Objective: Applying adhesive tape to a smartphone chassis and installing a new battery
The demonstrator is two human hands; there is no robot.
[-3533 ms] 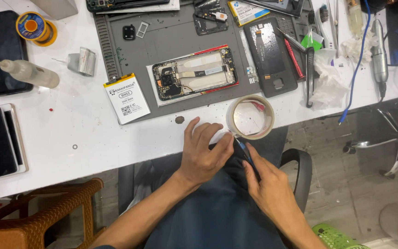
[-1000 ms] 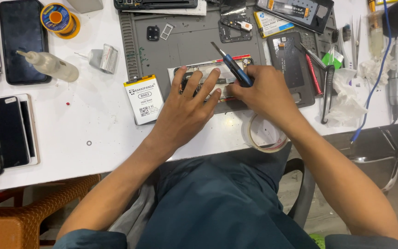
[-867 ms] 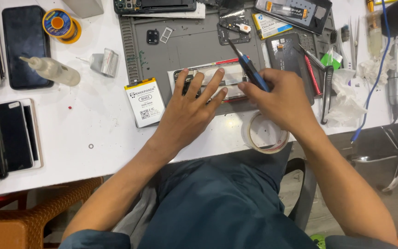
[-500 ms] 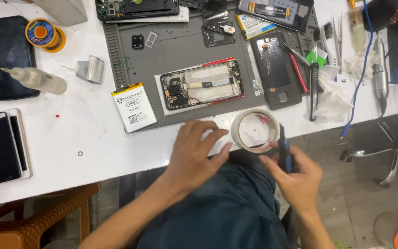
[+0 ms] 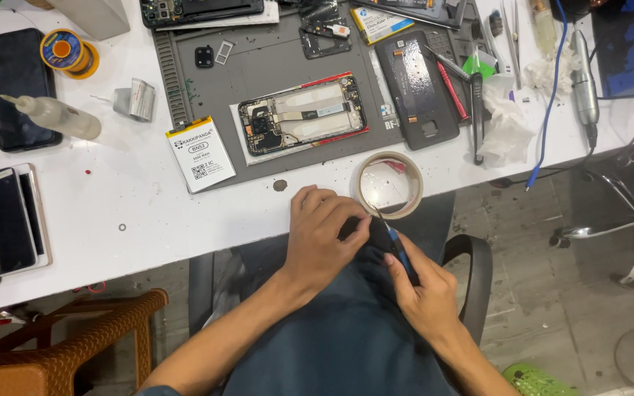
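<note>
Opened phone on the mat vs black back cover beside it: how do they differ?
The opened phone lies lengthwise across the grey mat, its insides exposed: boards, a pale strip, a red edge. The black back cover runs up and down the mat, plain and dark with a few cut-outs. The phone lies wholly on the mat; the cover's lower end overhangs the mat's edge. Both lie flat, untouched by either hand, and look similar in size.

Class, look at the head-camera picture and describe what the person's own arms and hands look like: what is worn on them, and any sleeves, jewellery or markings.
Both forearms are bare; no sleeve reaches into view on either arm. The left hand and the right hand wear no gloves, and no ring, watch, bracelet or marking shows on either hand or wrist. The fingernails look short. Below the arms the person wears dark blue-grey clothing over the lap.
</note>
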